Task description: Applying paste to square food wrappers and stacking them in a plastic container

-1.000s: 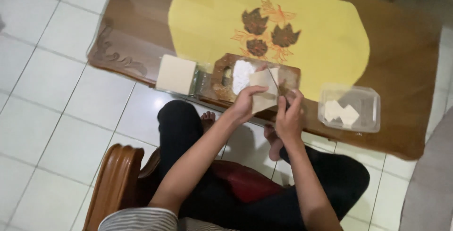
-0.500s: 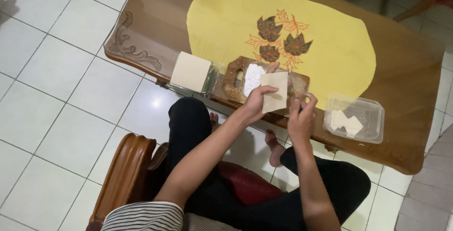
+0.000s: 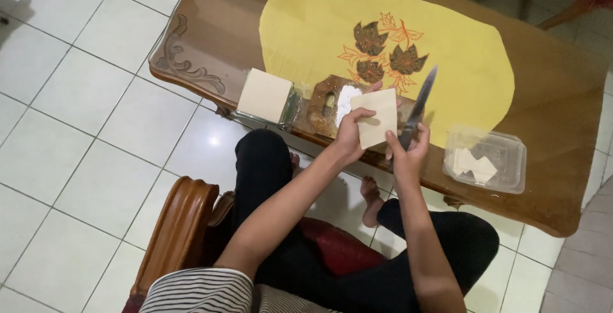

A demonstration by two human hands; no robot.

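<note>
The person's face is out of the picture, and only a striped sleeve shows at the bottom edge. The left hand pinches a pale square sheet between thumb and fingers, and holds it up just above the wooden cutting board. The right hand is closed tight around the handle of a knife, so the handle is hidden; the blade points up toward 1 o'clock, just beside the sheet. A white patch lies on the board, but it is hard to tell what it is. At 9 o'clock from the board sits a stack of pale squares in a clear wrapper. At 3 o'clock from the hands is a clear plastic box with a few pale pieces inside. All of this rests on a shiny brown wooden table with a yellow mat that has leaf drawings. The table's far corner is cut off. The floor has white tiles. The person sits on a wooden chair with a red seat.
</note>
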